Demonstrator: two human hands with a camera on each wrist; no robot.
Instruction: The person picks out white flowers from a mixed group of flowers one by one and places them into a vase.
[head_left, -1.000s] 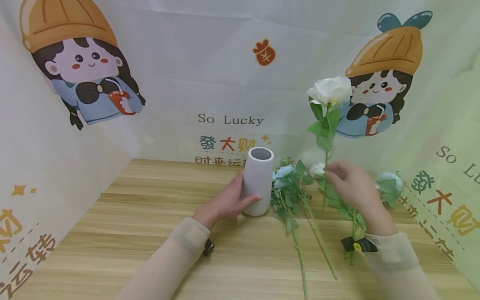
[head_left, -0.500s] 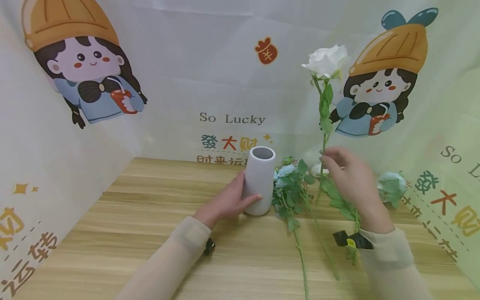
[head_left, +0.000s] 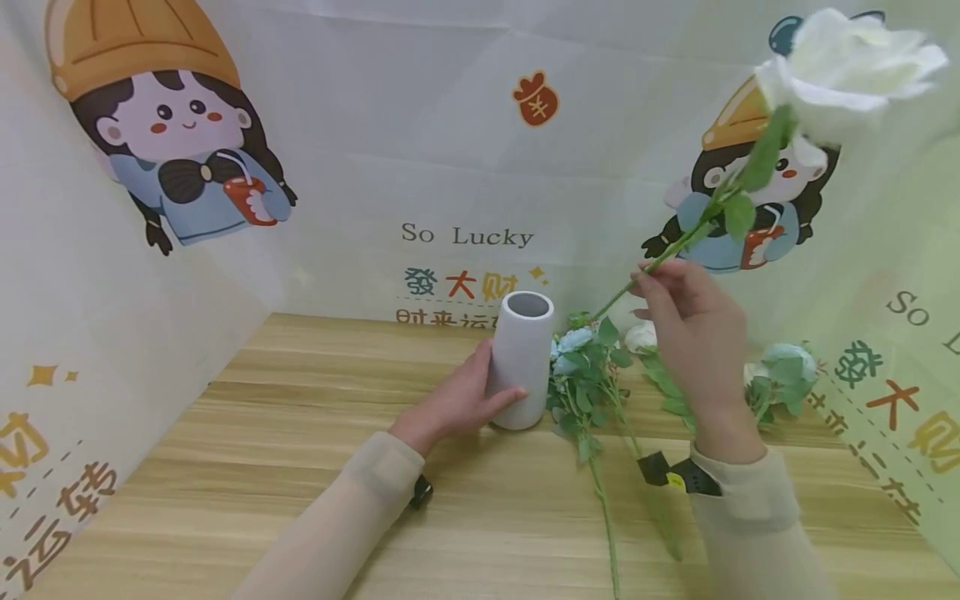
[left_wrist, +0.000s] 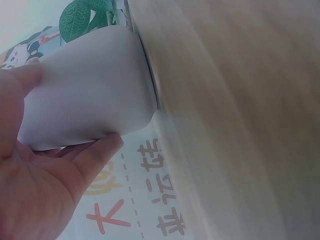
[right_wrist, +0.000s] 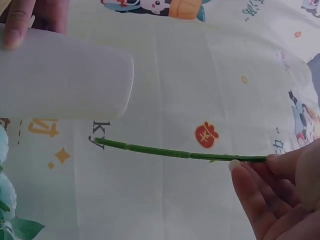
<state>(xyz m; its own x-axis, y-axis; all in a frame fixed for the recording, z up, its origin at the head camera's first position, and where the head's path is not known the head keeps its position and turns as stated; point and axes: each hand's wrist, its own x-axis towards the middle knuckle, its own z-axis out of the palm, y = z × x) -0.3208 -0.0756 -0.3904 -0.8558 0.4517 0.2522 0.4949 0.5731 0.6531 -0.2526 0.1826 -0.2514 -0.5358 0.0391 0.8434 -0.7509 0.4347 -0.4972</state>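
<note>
A white vase (head_left: pixel 521 367) stands upright on the wooden table, its dark mouth facing up. My left hand (head_left: pixel 467 398) grips its lower side, the thumb across the front; the left wrist view shows the fingers wrapped round the vase (left_wrist: pixel 90 85). To the right, my right hand (head_left: pixel 693 342) pinches the green stem of a white artificial rose (head_left: pixel 847 75) between thumb and fingers. The rose leans to the upper right, its bloom high before the backdrop. In the right wrist view the bare lower stem (right_wrist: pixel 160 151) points toward the vase, apart from its rim.
Pale blue flowers (head_left: pixel 576 346) with leafy stems lie right of the vase. Another white bloom (head_left: pixel 641 337) lies behind the right hand, and a blue flower (head_left: pixel 787 371) farther right. A printed cloth backdrop (head_left: pixel 360 150) rises behind the wooden table (head_left: pixel 225 467).
My right hand has lifted the white rose off the table area and tilted it, the bloom swinging up and right, the stem's lower end toward the vase. The left hand stays on the vase.
</note>
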